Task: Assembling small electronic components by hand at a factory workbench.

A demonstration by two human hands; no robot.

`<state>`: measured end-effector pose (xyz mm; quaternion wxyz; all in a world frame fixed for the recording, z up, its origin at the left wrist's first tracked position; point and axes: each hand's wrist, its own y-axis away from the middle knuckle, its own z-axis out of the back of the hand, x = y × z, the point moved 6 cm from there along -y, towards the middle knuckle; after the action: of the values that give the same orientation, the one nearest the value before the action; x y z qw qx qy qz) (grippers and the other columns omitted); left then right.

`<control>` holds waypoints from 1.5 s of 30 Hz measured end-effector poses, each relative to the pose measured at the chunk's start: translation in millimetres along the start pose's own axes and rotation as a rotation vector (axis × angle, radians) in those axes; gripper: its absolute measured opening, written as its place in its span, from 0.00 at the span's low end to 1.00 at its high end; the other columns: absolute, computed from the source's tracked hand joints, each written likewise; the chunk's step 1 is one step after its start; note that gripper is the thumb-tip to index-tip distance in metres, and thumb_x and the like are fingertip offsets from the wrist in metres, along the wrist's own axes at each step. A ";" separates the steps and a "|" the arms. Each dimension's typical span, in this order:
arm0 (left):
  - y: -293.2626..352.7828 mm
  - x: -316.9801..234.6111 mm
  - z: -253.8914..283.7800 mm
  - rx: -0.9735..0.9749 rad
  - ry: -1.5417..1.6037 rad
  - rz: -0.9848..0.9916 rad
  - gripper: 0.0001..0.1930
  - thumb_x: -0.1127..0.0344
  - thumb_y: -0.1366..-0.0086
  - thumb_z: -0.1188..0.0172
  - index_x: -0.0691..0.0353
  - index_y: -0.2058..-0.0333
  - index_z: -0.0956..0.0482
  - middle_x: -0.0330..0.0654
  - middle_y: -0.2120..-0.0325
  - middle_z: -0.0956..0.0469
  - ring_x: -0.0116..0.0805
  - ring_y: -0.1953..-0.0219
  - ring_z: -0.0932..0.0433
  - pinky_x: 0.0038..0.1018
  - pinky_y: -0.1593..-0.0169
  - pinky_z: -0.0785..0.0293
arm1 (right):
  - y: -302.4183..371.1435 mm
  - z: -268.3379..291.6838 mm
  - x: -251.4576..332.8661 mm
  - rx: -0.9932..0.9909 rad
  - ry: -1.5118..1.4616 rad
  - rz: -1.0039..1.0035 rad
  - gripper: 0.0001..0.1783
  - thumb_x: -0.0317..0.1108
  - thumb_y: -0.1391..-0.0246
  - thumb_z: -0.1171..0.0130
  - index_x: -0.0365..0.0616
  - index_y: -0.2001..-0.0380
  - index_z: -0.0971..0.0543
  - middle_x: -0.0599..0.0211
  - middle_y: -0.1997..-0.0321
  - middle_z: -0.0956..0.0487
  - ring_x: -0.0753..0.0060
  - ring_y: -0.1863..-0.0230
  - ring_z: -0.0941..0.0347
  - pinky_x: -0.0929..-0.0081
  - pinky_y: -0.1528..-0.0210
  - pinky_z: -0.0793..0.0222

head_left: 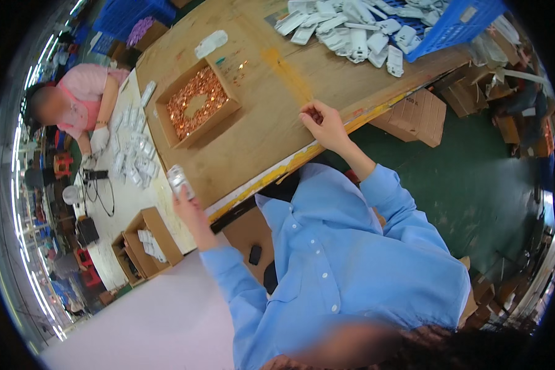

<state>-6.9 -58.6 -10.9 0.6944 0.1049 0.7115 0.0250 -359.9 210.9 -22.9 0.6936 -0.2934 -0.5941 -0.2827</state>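
My left hand point(190, 211) grips a small white plastic casing point(179, 180) with a shiny, silvery face, held up over the table's left edge. Over the near edge of the wooden table, my right hand point(328, 128) is closed with its fingers curled together. What lies in those fingers is too small to name. Between and beyond my hands stands an open cardboard box point(219, 122) filled with small shiny copper-coloured pieces point(185, 110). A few loose copper bits point(242, 65) are scattered on the board beside it.
A heap of white casings point(357, 40) lies at the far right against a blue crate point(459, 31). On the left, a co-worker in pink point(83, 98) with gloved hands sits at a white table point(180, 221) with more casings point(135, 151) and a cardboard box point(166, 237).
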 end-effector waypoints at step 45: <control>84.9 17.9 -92.5 0.129 -0.489 -0.568 0.13 0.69 0.35 0.39 0.69 0.54 0.24 0.43 0.69 0.20 0.29 0.71 0.23 0.24 0.67 0.25 | -44.8 208.4 7.4 -0.322 1.261 -0.246 0.27 0.60 0.41 0.49 0.45 0.62 0.20 0.51 0.62 0.17 0.44 0.58 0.21 0.52 0.57 0.27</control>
<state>-89.3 37.8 -9.9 0.8149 -0.0501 0.5255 -0.2391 -529.2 335.4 13.0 0.8188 -0.1016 -0.0536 -0.5625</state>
